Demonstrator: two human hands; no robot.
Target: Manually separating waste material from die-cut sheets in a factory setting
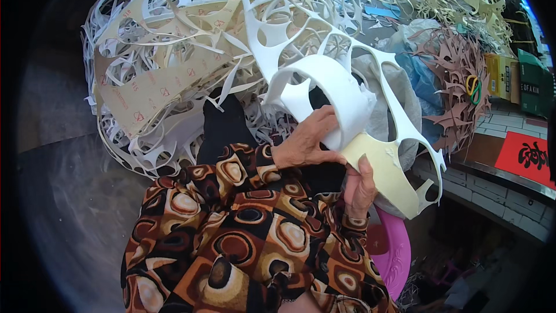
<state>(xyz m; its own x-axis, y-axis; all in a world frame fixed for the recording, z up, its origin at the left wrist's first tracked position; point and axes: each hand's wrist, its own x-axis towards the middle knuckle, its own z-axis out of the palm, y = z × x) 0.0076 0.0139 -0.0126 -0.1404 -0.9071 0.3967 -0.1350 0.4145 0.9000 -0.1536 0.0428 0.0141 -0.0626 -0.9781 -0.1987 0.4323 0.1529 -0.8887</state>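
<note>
A large die-cut sheet scrap (388, 168), white on one face and pale yellow on the other, is raised in front of me, with big cut-out holes and thin bridges. Part of it curls over in a wide white loop. My left hand (313, 139) is closed on its edge at the foot of this loop, thumb pointing right. My right hand (360, 185) grips the pale yellow part just below, thumb up, its other fingers mostly hidden behind the sheet. The two thumbs are close together.
A big heap of white and beige cut-out scraps (139, 101) rises at the far left. Brown scraps (457, 87) with green-and-orange-handled scissors (474, 88) lie to the right, near boxes (501, 75) and a red paper (526, 155). A pink plastic rim (399, 255) curves beside my right forearm.
</note>
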